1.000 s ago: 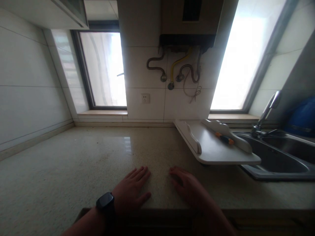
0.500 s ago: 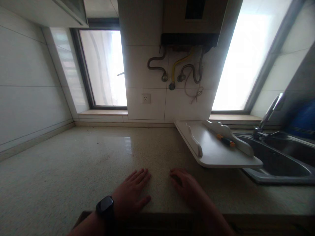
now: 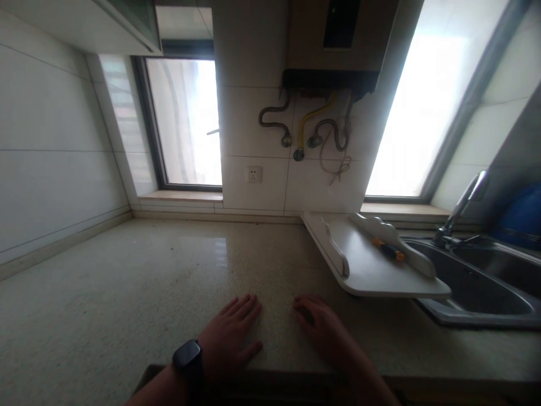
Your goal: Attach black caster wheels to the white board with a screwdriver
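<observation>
Hands are laid flat and empty on the countertop (image 3: pixel 147 282), left hand (image 3: pixel 230 335) just beside right hand (image 3: pixel 325 330), fingers spread.

- The left hand (image 3: pixel 230 338) is laid flat, palm down, fingers spread slightly; a dark watch is worn on its wrist.
- The right hand (image 3: pixel 325 330) is laid flat beside it, fingers extended forward.

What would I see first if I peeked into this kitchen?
Two hands lie flat on the counter near its front edge: the left hand, with a black watch on its wrist, and the right hand. To the right, a white board bearing an orange-handled tool juts over the sink.
</observation>
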The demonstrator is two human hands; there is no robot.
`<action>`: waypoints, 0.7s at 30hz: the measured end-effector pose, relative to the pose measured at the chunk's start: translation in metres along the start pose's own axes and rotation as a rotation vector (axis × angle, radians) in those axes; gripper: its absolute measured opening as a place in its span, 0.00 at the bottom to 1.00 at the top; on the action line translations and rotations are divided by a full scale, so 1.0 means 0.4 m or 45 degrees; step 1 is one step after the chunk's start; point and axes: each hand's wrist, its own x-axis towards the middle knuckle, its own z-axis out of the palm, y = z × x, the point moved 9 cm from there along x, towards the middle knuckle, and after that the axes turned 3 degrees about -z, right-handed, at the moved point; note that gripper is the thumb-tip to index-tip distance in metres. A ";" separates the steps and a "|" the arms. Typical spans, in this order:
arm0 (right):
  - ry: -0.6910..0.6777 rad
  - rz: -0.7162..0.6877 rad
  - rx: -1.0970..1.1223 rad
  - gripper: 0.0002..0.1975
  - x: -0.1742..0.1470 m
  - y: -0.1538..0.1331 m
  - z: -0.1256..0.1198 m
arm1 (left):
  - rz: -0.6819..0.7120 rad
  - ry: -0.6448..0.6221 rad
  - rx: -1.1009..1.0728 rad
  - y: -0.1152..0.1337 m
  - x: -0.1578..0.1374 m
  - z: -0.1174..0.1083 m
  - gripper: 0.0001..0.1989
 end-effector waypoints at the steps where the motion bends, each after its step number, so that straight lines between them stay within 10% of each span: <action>1: -0.001 -0.006 0.004 0.13 0.000 0.003 0.002 | 0.006 -0.002 0.002 0.000 0.000 0.001 0.39; 21: 0.020 -0.054 0.004 0.13 0.003 0.017 0.011 | 0.076 0.085 0.181 0.020 -0.008 -0.009 0.39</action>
